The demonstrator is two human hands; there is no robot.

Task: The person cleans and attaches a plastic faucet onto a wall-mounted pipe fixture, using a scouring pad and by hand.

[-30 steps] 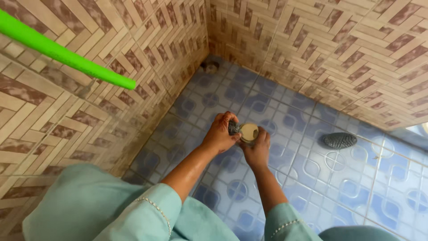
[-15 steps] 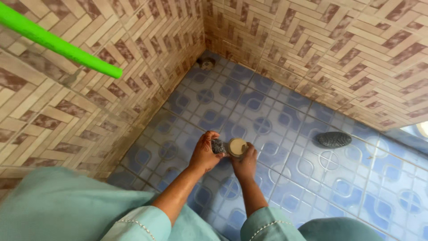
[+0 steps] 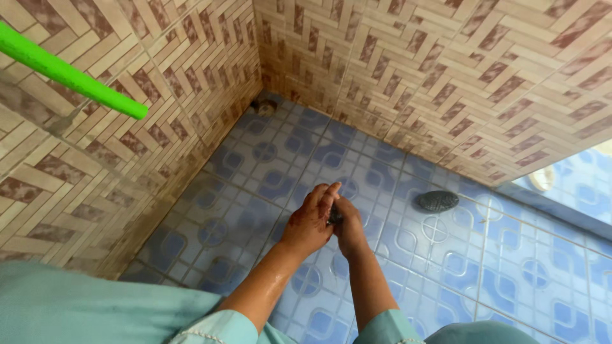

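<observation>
Dark object (image 3: 335,216), pressed between both hands' fingers (image 3: 322,196)

The two hands meet over the middle of the tiled floor (image 3: 255,172), the left hand (image 3: 310,220) pressed against the right hand (image 3: 349,224), with a small dark object (image 3: 335,216) caught between them, mostly hidden. To their right, well apart, a rounded scrubber (image 3: 438,201) lies on the floor near the foot of the back wall (image 3: 446,76). Beyond the hands, in the far corner where the back wall meets the left wall (image 3: 127,165), sits a drain (image 3: 263,107). A pole (image 3: 64,73) slants across the left wall, above and left of the hands.
</observation>
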